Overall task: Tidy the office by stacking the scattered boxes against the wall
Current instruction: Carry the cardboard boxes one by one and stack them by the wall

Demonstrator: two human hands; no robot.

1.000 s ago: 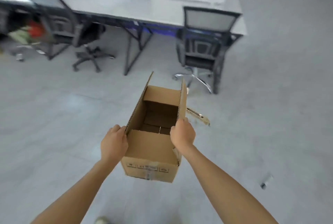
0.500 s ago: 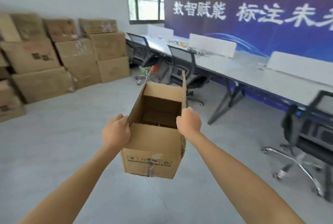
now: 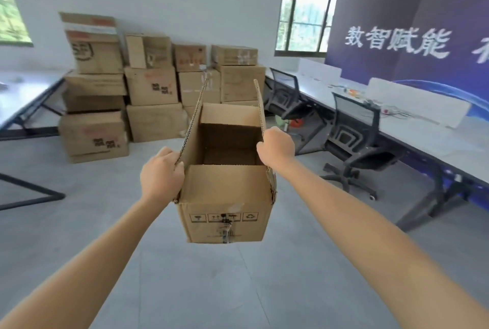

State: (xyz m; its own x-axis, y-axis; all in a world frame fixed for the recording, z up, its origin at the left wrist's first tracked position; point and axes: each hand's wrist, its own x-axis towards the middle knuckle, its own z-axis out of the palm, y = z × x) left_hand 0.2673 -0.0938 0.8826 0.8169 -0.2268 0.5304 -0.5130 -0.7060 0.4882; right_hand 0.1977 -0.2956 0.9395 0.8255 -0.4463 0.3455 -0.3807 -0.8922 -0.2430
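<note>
An open, empty brown cardboard box (image 3: 225,201) hangs in the air in front of me, its top flaps standing up. My left hand (image 3: 161,172) grips the left flap near its front corner. My right hand (image 3: 276,147) grips the right flap, fingers curled over its edge. Straight ahead, a stack of several cardboard boxes (image 3: 150,90) stands against the white wall, three or so high.
A long white desk (image 3: 423,127) with black office chairs (image 3: 354,138) runs along the right under a blue banner. Another desk's black frame (image 3: 29,116) stands at the left. Grey floor (image 3: 211,275) stretches between me and the stack.
The view has swung from the desk and floor toward the wall; the box stack is now centred ahead. Both hands keep their hold on the box flaps.
</note>
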